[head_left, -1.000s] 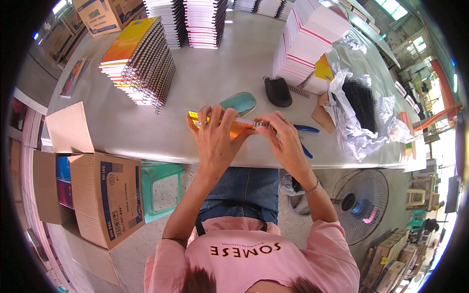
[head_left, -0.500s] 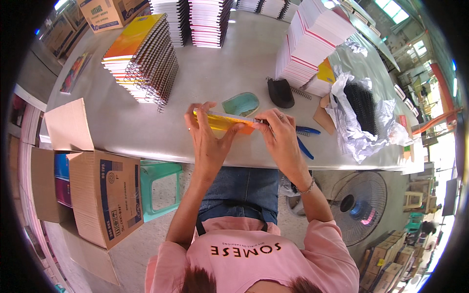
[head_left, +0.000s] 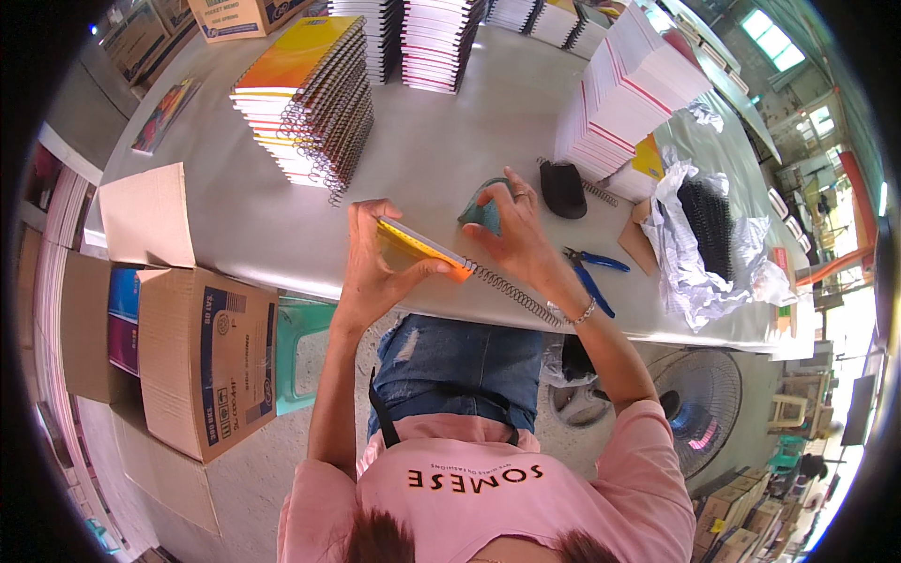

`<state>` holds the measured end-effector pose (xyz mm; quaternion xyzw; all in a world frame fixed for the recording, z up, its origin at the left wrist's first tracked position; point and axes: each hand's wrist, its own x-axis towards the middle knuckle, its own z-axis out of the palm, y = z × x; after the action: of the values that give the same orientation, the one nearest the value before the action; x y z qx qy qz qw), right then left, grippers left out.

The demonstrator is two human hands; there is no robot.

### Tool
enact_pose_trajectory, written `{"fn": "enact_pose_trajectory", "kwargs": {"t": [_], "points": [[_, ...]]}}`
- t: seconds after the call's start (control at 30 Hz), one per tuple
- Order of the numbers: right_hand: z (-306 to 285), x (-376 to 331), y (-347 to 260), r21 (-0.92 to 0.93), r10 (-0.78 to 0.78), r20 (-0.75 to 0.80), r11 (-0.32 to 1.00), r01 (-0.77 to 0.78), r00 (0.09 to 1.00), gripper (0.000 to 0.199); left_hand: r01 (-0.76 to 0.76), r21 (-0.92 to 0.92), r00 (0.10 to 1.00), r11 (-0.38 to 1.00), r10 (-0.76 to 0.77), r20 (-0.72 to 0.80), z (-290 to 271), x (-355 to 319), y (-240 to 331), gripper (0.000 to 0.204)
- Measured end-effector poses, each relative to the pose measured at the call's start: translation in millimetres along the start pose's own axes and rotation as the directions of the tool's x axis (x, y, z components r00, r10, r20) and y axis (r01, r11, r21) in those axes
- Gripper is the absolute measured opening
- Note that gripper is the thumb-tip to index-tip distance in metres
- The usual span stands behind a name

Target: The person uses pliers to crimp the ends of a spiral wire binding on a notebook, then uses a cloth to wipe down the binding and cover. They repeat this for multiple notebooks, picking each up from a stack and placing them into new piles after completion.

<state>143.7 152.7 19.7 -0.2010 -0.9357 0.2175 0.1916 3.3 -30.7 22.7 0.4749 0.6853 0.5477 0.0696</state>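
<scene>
My left hand (head_left: 374,266) grips a yellow-covered notebook (head_left: 413,248), held tilted just above the grey table's near edge. A loose metal spiral coil (head_left: 514,293) sticks out of the notebook's edge toward the right. My right hand (head_left: 519,235) is at the coil end of the notebook, fingers curled over it. A teal object (head_left: 481,212) lies on the table under my right hand's fingers.
A stack of spiral notebooks (head_left: 305,94) stands at far left, more stacks (head_left: 434,36) behind, white unbound stacks (head_left: 631,89) at right. Blue pliers (head_left: 589,273), a black pouch (head_left: 563,187), a bag of black coils (head_left: 709,220), an open cardboard box (head_left: 192,347) and a fan (head_left: 699,408) surround me.
The notebook has turned from flat to tilted, and the coil now trails out to the right. My right hand has shifted up toward the teal object.
</scene>
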Motion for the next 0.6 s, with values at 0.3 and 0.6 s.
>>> {"fn": "enact_pose_trajectory", "kwargs": {"t": [0.3, 0.6], "points": [[-34, -1, 10, 0.234, 0.031, 0.221, 0.969, -0.084, 0.975, 0.053, -0.026, 0.004, 0.998, 1.0, 0.027, -0.052, 7, 1, -16, 0.081], [-70, -16, -14, 0.686, -0.092, 0.58, 0.591, -0.424, 0.81, 0.044, -0.057, -0.004, 0.997, 0.998, 0.056, -0.046, 6, 2, -8, 0.081]]}}
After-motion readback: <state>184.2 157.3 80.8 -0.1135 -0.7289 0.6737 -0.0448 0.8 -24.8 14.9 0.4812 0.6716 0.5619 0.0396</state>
